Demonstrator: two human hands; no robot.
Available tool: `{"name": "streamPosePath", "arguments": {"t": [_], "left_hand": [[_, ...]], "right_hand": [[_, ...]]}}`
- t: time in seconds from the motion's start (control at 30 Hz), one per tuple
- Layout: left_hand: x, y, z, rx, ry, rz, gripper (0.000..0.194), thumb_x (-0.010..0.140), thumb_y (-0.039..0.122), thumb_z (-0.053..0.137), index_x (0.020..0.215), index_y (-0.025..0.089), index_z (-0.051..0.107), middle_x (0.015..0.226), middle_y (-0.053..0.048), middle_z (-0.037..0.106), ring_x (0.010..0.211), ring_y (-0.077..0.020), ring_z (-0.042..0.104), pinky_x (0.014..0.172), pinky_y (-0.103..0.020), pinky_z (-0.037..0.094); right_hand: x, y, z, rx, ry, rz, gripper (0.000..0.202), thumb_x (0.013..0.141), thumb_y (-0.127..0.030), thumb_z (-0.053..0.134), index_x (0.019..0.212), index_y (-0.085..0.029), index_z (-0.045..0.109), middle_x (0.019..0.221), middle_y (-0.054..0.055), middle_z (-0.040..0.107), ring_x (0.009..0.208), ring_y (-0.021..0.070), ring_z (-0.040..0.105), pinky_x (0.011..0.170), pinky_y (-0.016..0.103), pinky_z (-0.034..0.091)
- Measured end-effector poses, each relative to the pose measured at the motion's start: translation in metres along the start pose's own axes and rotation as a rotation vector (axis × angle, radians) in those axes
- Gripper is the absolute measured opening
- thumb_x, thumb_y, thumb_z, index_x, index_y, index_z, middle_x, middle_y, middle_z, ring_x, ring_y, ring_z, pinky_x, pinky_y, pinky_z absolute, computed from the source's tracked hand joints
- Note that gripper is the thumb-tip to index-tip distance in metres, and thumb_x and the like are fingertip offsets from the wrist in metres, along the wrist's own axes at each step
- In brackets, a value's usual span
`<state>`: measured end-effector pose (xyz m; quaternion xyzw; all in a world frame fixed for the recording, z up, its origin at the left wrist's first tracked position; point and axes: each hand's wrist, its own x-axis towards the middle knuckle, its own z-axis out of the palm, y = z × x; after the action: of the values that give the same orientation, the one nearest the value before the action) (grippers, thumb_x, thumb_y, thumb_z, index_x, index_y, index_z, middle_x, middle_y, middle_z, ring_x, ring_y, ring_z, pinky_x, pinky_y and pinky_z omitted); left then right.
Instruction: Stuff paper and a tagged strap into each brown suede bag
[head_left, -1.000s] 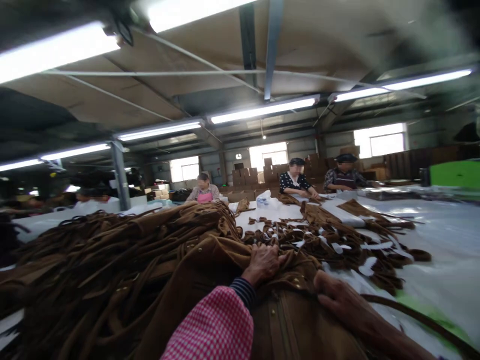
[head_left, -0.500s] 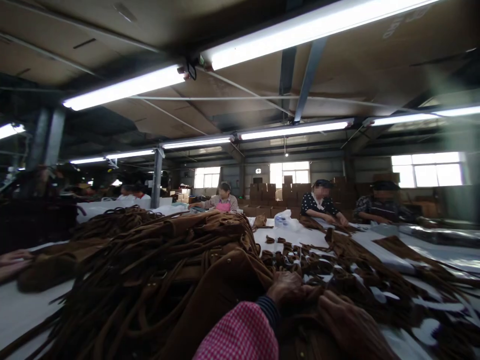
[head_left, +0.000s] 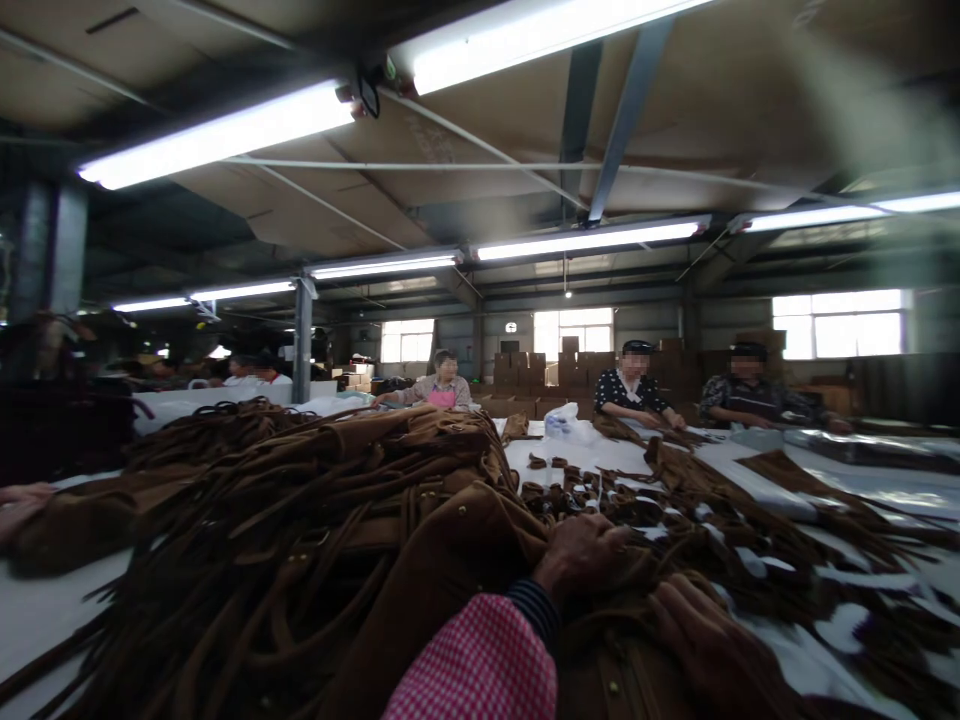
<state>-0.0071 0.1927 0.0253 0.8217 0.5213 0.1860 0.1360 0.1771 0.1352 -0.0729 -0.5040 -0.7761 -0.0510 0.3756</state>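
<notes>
A large heap of brown leather-like bags and straps (head_left: 315,530) fills the centre and left of the table. My left hand (head_left: 583,555), below a pink checked sleeve with a striped cuff, is closed on the edge of a brown bag (head_left: 607,660) just right of the heap. To its right, my right hand (head_left: 709,635) lies against the same bag with its fingers bent; its fingertips are dark and partly hidden. Brass-coloured studs show on the leather.
Small brown strap pieces (head_left: 750,550) are scattered on the white table (head_left: 532,455) at the right. A clear plastic bag (head_left: 566,422) stands farther back. Several people work across the table, and another person's hand (head_left: 22,508) reaches in at the far left.
My left hand has risen slightly and moved a little to the right on the brown bag. My right hand has shifted slightly right. The camera view has tilted a little downward.
</notes>
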Motion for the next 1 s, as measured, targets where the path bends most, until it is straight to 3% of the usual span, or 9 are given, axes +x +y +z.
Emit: {"name": "streamPosePath", "arguments": {"t": [0.1, 0.17, 0.23, 0.3, 0.43, 0.57, 0.7, 0.87, 1.0], "left_hand": [[0.004, 0.005, -0.033, -0.144, 0.044, 0.103, 0.071, 0.103, 0.053, 0.007, 0.138, 0.018, 0.059, 0.142, -0.011, 0.063, 0.127, -0.0233, 0.06, 0.099, -0.034, 0.051], [0.008, 0.01, -0.069, -0.209, 0.062, 0.166, 0.075, 0.103, 0.053, 0.0, 0.151, 0.015, 0.045, 0.155, -0.011, 0.05, 0.14, -0.0214, 0.049, 0.104, -0.035, 0.049], [0.012, 0.02, -0.111, -0.247, 0.083, 0.23, 0.074, 0.103, 0.057, 0.002, 0.156, 0.02, 0.038, 0.163, -0.006, 0.038, 0.148, -0.0213, 0.038, 0.111, -0.037, 0.044], [0.015, 0.036, -0.153, -0.279, 0.142, 0.32, 0.072, 0.103, 0.059, 0.009, 0.153, 0.022, 0.044, 0.163, -0.006, 0.037, 0.151, -0.0247, 0.033, 0.116, -0.043, 0.038], [0.023, 0.077, -0.208, -0.121, 0.177, 0.228, 0.071, 0.1, 0.066, 0.02, 0.147, 0.025, 0.053, 0.162, -0.004, 0.039, 0.152, -0.0282, 0.031, 0.118, -0.048, 0.036], [0.023, 0.103, -0.23, -0.004, 0.158, 0.195, 0.069, 0.1, 0.066, 0.024, 0.141, 0.024, 0.06, 0.162, -0.004, 0.039, 0.153, -0.0279, 0.03, 0.12, -0.048, 0.031], [0.011, 0.112, -0.244, 0.073, 0.147, 0.232, 0.065, 0.101, 0.065, 0.026, 0.137, 0.025, 0.063, 0.162, -0.002, 0.04, 0.152, -0.0259, 0.031, 0.121, -0.043, 0.03], [-0.001, 0.117, -0.252, 0.113, 0.142, 0.21, 0.07, 0.099, 0.071, 0.025, 0.134, 0.026, 0.066, 0.161, -0.003, 0.041, 0.149, -0.0289, 0.036, 0.117, -0.044, 0.036], [-0.004, 0.116, -0.249, 0.148, 0.183, 0.204, 0.066, 0.099, 0.067, 0.028, 0.13, 0.026, 0.068, 0.153, -0.006, 0.052, 0.143, -0.029, 0.045, 0.113, -0.043, 0.04]], "right_hand": [[0.011, -0.013, -0.017, -0.014, -0.101, -0.011, 0.033, 0.104, -0.031, 0.032, 0.091, -0.026, 0.062, 0.1, 0.007, 0.071, 0.085, 0.0218, 0.069, 0.071, 0.032, 0.049], [0.026, -0.025, -0.034, 0.002, -0.18, -0.008, 0.029, 0.103, -0.029, 0.035, 0.091, -0.025, 0.061, 0.097, 0.006, 0.07, 0.085, 0.0214, 0.068, 0.073, 0.032, 0.047], [0.042, -0.036, -0.048, 0.04, -0.233, -0.039, 0.025, 0.102, -0.03, 0.04, 0.091, -0.025, 0.062, 0.097, 0.005, 0.07, 0.093, 0.0225, 0.066, 0.077, 0.033, 0.046], [0.053, -0.047, -0.054, 0.101, -0.267, -0.119, 0.022, 0.101, -0.033, 0.044, 0.097, -0.025, 0.064, 0.104, 0.005, 0.07, 0.103, 0.0239, 0.063, 0.084, 0.034, 0.046], [0.051, -0.057, -0.045, 0.2, -0.364, -0.21, 0.028, 0.105, -0.037, 0.04, 0.114, -0.025, 0.064, 0.12, 0.008, 0.068, 0.114, 0.0264, 0.06, 0.098, 0.042, 0.043], [0.04, -0.056, -0.035, 0.243, -0.365, -0.224, 0.033, 0.106, -0.041, 0.04, 0.121, -0.024, 0.063, 0.128, 0.009, 0.065, 0.121, 0.0276, 0.058, 0.104, 0.045, 0.04], [0.04, -0.053, -0.035, 0.267, -0.335, -0.223, 0.032, 0.105, -0.043, 0.043, 0.123, -0.025, 0.063, 0.129, 0.01, 0.065, 0.121, 0.0276, 0.057, 0.105, 0.045, 0.039], [0.04, -0.053, -0.033, 0.272, -0.326, -0.231, 0.034, 0.104, -0.041, 0.043, 0.126, -0.023, 0.063, 0.131, 0.012, 0.064, 0.122, 0.0287, 0.057, 0.104, 0.045, 0.04], [0.04, -0.051, -0.032, 0.261, -0.334, -0.249, 0.034, 0.105, -0.04, 0.042, 0.12, -0.02, 0.065, 0.126, 0.012, 0.066, 0.121, 0.0281, 0.057, 0.104, 0.045, 0.041]]}}
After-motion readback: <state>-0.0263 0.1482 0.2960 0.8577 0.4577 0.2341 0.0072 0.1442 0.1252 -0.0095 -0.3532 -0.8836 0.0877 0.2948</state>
